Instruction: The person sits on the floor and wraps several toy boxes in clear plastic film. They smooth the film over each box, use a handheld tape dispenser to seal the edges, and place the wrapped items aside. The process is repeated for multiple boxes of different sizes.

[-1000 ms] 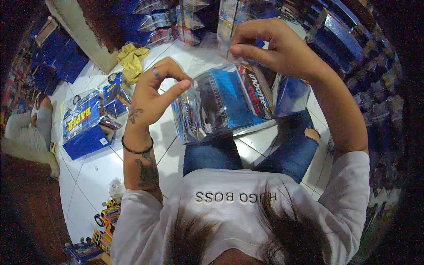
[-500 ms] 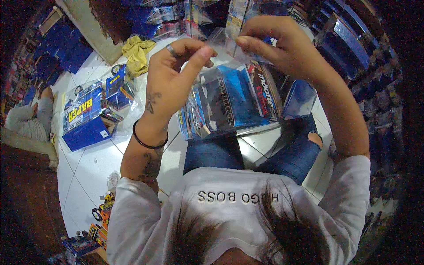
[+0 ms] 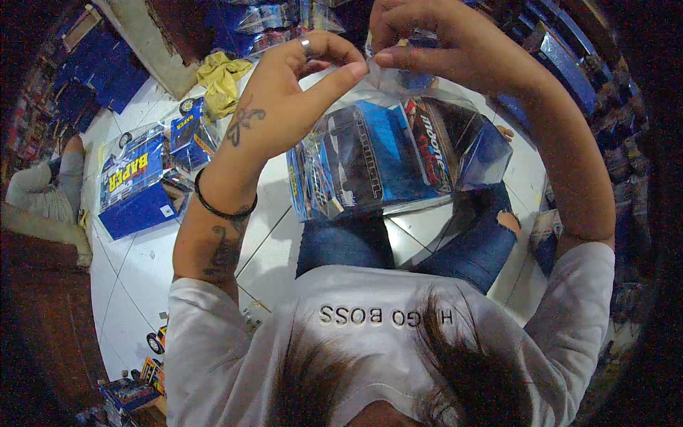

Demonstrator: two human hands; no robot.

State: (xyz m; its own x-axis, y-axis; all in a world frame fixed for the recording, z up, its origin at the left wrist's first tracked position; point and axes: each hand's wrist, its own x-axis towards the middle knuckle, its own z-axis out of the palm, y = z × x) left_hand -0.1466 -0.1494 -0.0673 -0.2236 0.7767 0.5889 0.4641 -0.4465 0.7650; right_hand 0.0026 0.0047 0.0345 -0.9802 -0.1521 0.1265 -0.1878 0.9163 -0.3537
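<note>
A large toy package, blue and black with red-and-white lettering at its right side, lies before me above my thighs. Clear plastic bag film wraps it and rises from its far side. At that raised part, my left hand pinches thumb and forefinger together. My right hand is close beside it, its fingers curled against the thumb on the film. The fingertips of both hands almost meet. How much film each one grips is partly hidden.
To the left, a blue toy truck box in clear plastic stands on white tiles. A crumpled yellow cloth lies beyond it. Yellow toy vehicles sit at lower left. Another person's arm shows at far left. Stacked packages line the right.
Both hands have moved farther away from me, toward the top, and their fingertips have come closer together. The package is tilted slightly differently, with more of its right end showing.
</note>
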